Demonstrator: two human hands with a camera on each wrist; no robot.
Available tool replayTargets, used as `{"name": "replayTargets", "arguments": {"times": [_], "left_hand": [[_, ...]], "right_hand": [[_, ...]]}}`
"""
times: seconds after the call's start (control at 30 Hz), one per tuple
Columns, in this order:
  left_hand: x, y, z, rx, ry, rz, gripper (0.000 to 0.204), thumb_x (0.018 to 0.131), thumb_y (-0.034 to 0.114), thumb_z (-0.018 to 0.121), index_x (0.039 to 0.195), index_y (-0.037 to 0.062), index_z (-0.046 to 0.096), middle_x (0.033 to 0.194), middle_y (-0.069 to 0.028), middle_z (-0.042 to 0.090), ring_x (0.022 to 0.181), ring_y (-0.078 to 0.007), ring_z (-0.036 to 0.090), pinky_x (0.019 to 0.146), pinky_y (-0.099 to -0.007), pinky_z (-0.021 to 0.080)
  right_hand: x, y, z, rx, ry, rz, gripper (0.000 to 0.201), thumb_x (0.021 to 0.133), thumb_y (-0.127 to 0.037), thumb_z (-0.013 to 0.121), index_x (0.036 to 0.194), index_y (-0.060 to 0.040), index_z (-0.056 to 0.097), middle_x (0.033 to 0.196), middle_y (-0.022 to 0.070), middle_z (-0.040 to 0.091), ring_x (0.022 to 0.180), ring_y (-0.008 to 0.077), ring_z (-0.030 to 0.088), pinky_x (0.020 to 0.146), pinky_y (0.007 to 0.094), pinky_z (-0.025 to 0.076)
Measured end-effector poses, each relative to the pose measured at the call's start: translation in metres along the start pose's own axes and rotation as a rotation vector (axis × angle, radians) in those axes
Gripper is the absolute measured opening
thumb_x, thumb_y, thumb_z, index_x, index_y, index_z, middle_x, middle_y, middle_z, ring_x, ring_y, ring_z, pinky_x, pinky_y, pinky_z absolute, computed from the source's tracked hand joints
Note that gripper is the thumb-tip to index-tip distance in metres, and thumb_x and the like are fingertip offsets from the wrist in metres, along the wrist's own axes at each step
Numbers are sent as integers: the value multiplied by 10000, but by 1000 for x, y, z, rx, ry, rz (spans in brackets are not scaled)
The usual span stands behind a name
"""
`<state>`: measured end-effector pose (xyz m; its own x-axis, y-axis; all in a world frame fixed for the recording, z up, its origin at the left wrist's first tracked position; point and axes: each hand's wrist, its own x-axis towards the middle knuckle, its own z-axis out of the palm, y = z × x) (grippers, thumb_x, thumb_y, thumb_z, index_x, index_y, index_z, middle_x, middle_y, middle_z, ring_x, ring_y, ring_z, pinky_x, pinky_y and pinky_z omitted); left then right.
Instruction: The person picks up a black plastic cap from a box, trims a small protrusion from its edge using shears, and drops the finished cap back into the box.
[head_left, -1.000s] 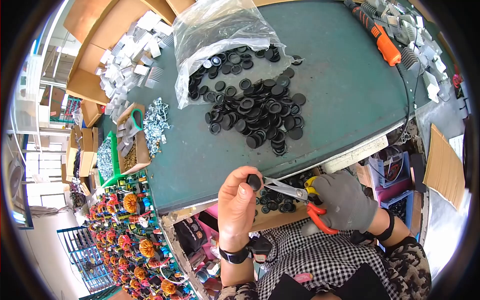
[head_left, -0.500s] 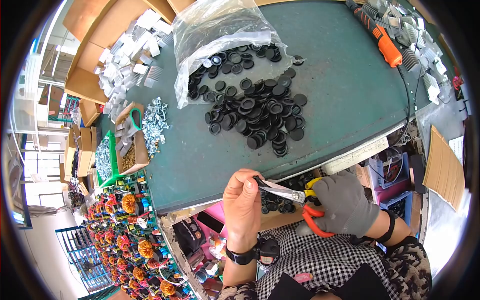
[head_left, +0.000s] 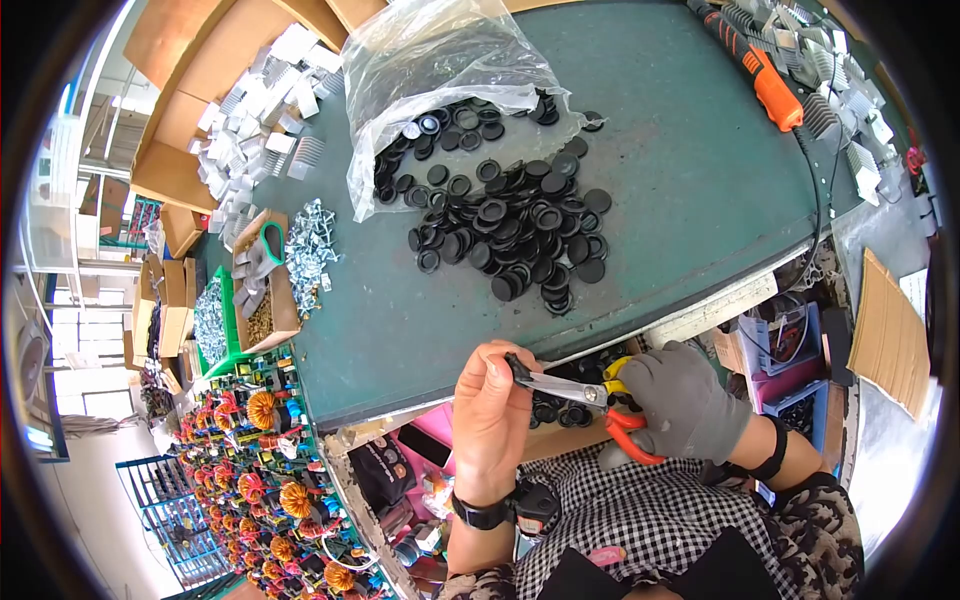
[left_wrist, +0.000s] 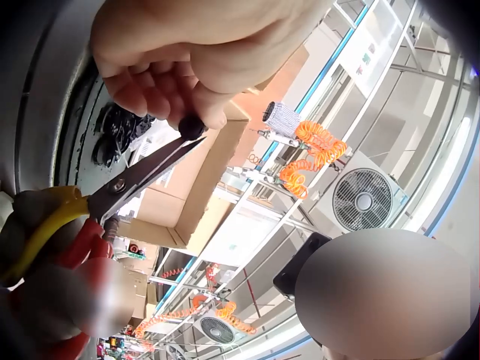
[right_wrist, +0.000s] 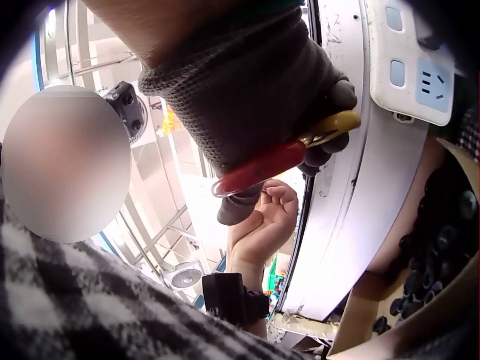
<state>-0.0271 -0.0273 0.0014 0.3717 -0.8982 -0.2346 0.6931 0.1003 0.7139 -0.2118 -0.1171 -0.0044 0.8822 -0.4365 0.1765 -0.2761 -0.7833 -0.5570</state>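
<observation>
Between the thumb and fingers of my bare left hand (head_left: pixel 490 425) a small black round cap (head_left: pixel 517 368) is pinched, turned edge-on in the head view. My right hand (head_left: pixel 690 400), in a grey glove, grips a pair of scissors (head_left: pixel 568 388) with red and yellow handles. The blade tips meet the cap's rim close to the left fingertips. In the left wrist view the scissor blades (left_wrist: pixel 150 166) point up at the cap (left_wrist: pixel 191 127). The right wrist view shows the red handle (right_wrist: pixel 262 169) under the gloved hand; the blades are hidden there.
A heap of black caps (head_left: pixel 530 220) spills from a clear plastic bag (head_left: pixel 450 60) on the green table. Below the table edge sits a cardboard box (head_left: pixel 545 440) of caps. Screws (head_left: pixel 312 245) and circuit boards (head_left: pixel 250 470) lie left; an orange corded tool (head_left: pixel 775 95) lies far right.
My left hand has turned the cap from face-on to edge-on and shifted slightly right. The scissors' tips moved to the cap's rim, and their blades have drawn closer together.
</observation>
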Motion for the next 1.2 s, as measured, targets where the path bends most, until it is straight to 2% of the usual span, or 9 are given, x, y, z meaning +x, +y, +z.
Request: {"name": "replayTargets", "arguments": {"times": [0.33,0.47,0.53,0.6,0.7,0.8,1.0,1.07,1.2], "left_hand": [[-4,-2,-2,223,4,21,235,839,273,602,847,47,537,808,-21,487,750,-149,446,724,-294,378],[-9,26,2,796,127,103,151,808,136,621,891,13,589,860,-55,551,810,-165,505,759,-296,405],[-2,33,9,1537,-223,247,190,765,87,624,944,24,616,917,-88,585,827,-209,533,778,-308,410],[9,32,16,1575,-191,311,227,739,91,635,961,44,628,912,-104,598,830,-256,540,772,-330,414],[35,26,16,1753,75,682,182,738,119,649,898,33,643,873,-100,604,826,-276,536,747,-346,417],[54,20,7,1899,148,832,178,744,151,655,887,46,643,845,-90,601,790,-276,535,711,-362,418],[41,27,-1,1755,219,661,150,700,103,708,768,16,607,832,-77,616,734,-230,555,681,-331,440],[30,30,-2,1006,208,240,152,740,105,700,755,2,590,904,-72,618,781,-165,555,736,-302,435],[8,27,0,406,-33,55,225,777,178,693,887,27,567,1024,-107,581,899,-117,511,853,-239,358]], "right_hand": [[-12,2,-1,674,-384,250,522,737,-507,627,896,-21,522,643,153,543,614,333,563,536,377,423],[-24,15,-8,758,-286,286,479,741,-472,651,869,-22,549,628,123,531,577,251,548,541,324,419],[-26,17,-10,825,-292,362,461,741,-457,660,856,-22,558,621,111,522,567,219,537,542,309,414],[-25,17,-9,878,-154,345,448,740,-449,668,820,-23,554,609,88,501,555,178,506,528,305,397],[-23,12,-12,838,-175,371,454,732,-454,672,791,-24,539,609,98,504,551,203,510,522,322,389],[-24,12,-10,808,-156,362,480,725,-478,666,774,-21,526,606,106,503,543,235,507,518,334,389],[-22,12,-11,749,-188,371,527,700,-528,660,761,-24,520,596,120,501,542,275,509,513,345,388],[-17,10,-13,632,-226,351,546,676,-540,673,794,-29,524,601,137,515,566,303,533,515,354,399],[-8,4,-15,411,-246,186,560,663,-530,686,836,-22,526,620,144,532,597,323,554,522,367,417]]}}
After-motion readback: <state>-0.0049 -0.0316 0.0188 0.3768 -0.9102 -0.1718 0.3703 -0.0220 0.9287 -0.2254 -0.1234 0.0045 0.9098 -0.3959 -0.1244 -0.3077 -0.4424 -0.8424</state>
